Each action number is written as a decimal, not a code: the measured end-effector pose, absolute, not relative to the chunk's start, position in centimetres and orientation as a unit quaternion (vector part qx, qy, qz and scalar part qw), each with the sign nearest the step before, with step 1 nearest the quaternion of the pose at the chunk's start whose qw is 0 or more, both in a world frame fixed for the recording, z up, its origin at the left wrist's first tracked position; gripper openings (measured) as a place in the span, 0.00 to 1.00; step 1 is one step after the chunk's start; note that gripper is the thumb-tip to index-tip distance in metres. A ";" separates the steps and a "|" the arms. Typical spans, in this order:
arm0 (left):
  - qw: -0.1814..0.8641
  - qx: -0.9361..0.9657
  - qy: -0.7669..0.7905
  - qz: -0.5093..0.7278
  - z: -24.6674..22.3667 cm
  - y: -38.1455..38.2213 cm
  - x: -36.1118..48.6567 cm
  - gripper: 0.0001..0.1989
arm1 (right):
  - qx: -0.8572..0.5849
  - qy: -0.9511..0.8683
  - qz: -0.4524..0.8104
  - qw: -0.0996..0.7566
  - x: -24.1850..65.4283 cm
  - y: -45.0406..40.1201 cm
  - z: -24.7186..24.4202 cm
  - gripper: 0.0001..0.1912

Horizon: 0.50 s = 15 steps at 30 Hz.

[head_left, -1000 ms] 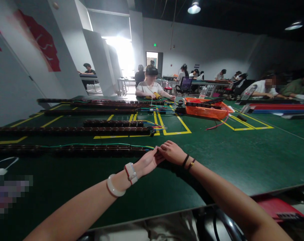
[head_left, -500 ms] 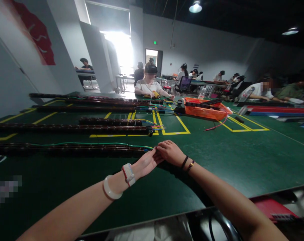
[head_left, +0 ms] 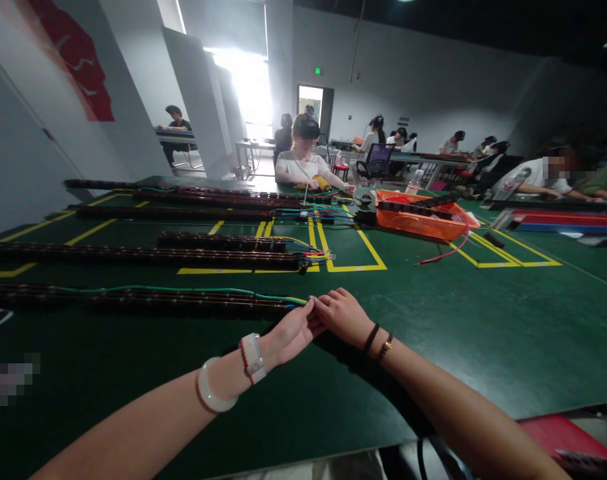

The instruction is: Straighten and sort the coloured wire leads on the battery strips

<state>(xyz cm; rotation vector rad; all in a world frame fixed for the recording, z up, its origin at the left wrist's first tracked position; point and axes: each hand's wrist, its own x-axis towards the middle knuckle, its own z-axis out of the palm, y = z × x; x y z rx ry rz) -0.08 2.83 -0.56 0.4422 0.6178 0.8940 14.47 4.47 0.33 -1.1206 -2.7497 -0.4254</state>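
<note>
A long dark strip point(head_left: 158, 307) of bundled rods lies across the near part of the table, with a green wire point(head_left: 148, 289) running along its top. At its right end, coloured wires point(head_left: 297, 301) lead into the place where my fingertips meet. My left hand point(head_left: 294, 330), palm partly turned up, pinches the wires between thumb and fingers. My right hand point(head_left: 344, 316) presses against it from the right, fingers curled together. Whatever the right fingers hold is covered by the hands.
More dark strips point(head_left: 133, 253) with wire ends lie farther back on the green table point(head_left: 458, 320), which has yellow tape outlines. An orange basket point(head_left: 413, 223) holds dark parts, with a red wire point(head_left: 441, 257) hanging out. A co-worker point(head_left: 303, 163) sits opposite; others work behind.
My hands stay together at the wire ends, with the right hand slightly lower. The camera view has shifted a little; the strips lie as before.
</note>
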 end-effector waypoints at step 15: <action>0.804 0.176 0.298 0.483 -1.0 2.7 0.5 0.10 | -0.337 -0.922 -0.140 0.128 15.2 3.9 1.4 0.13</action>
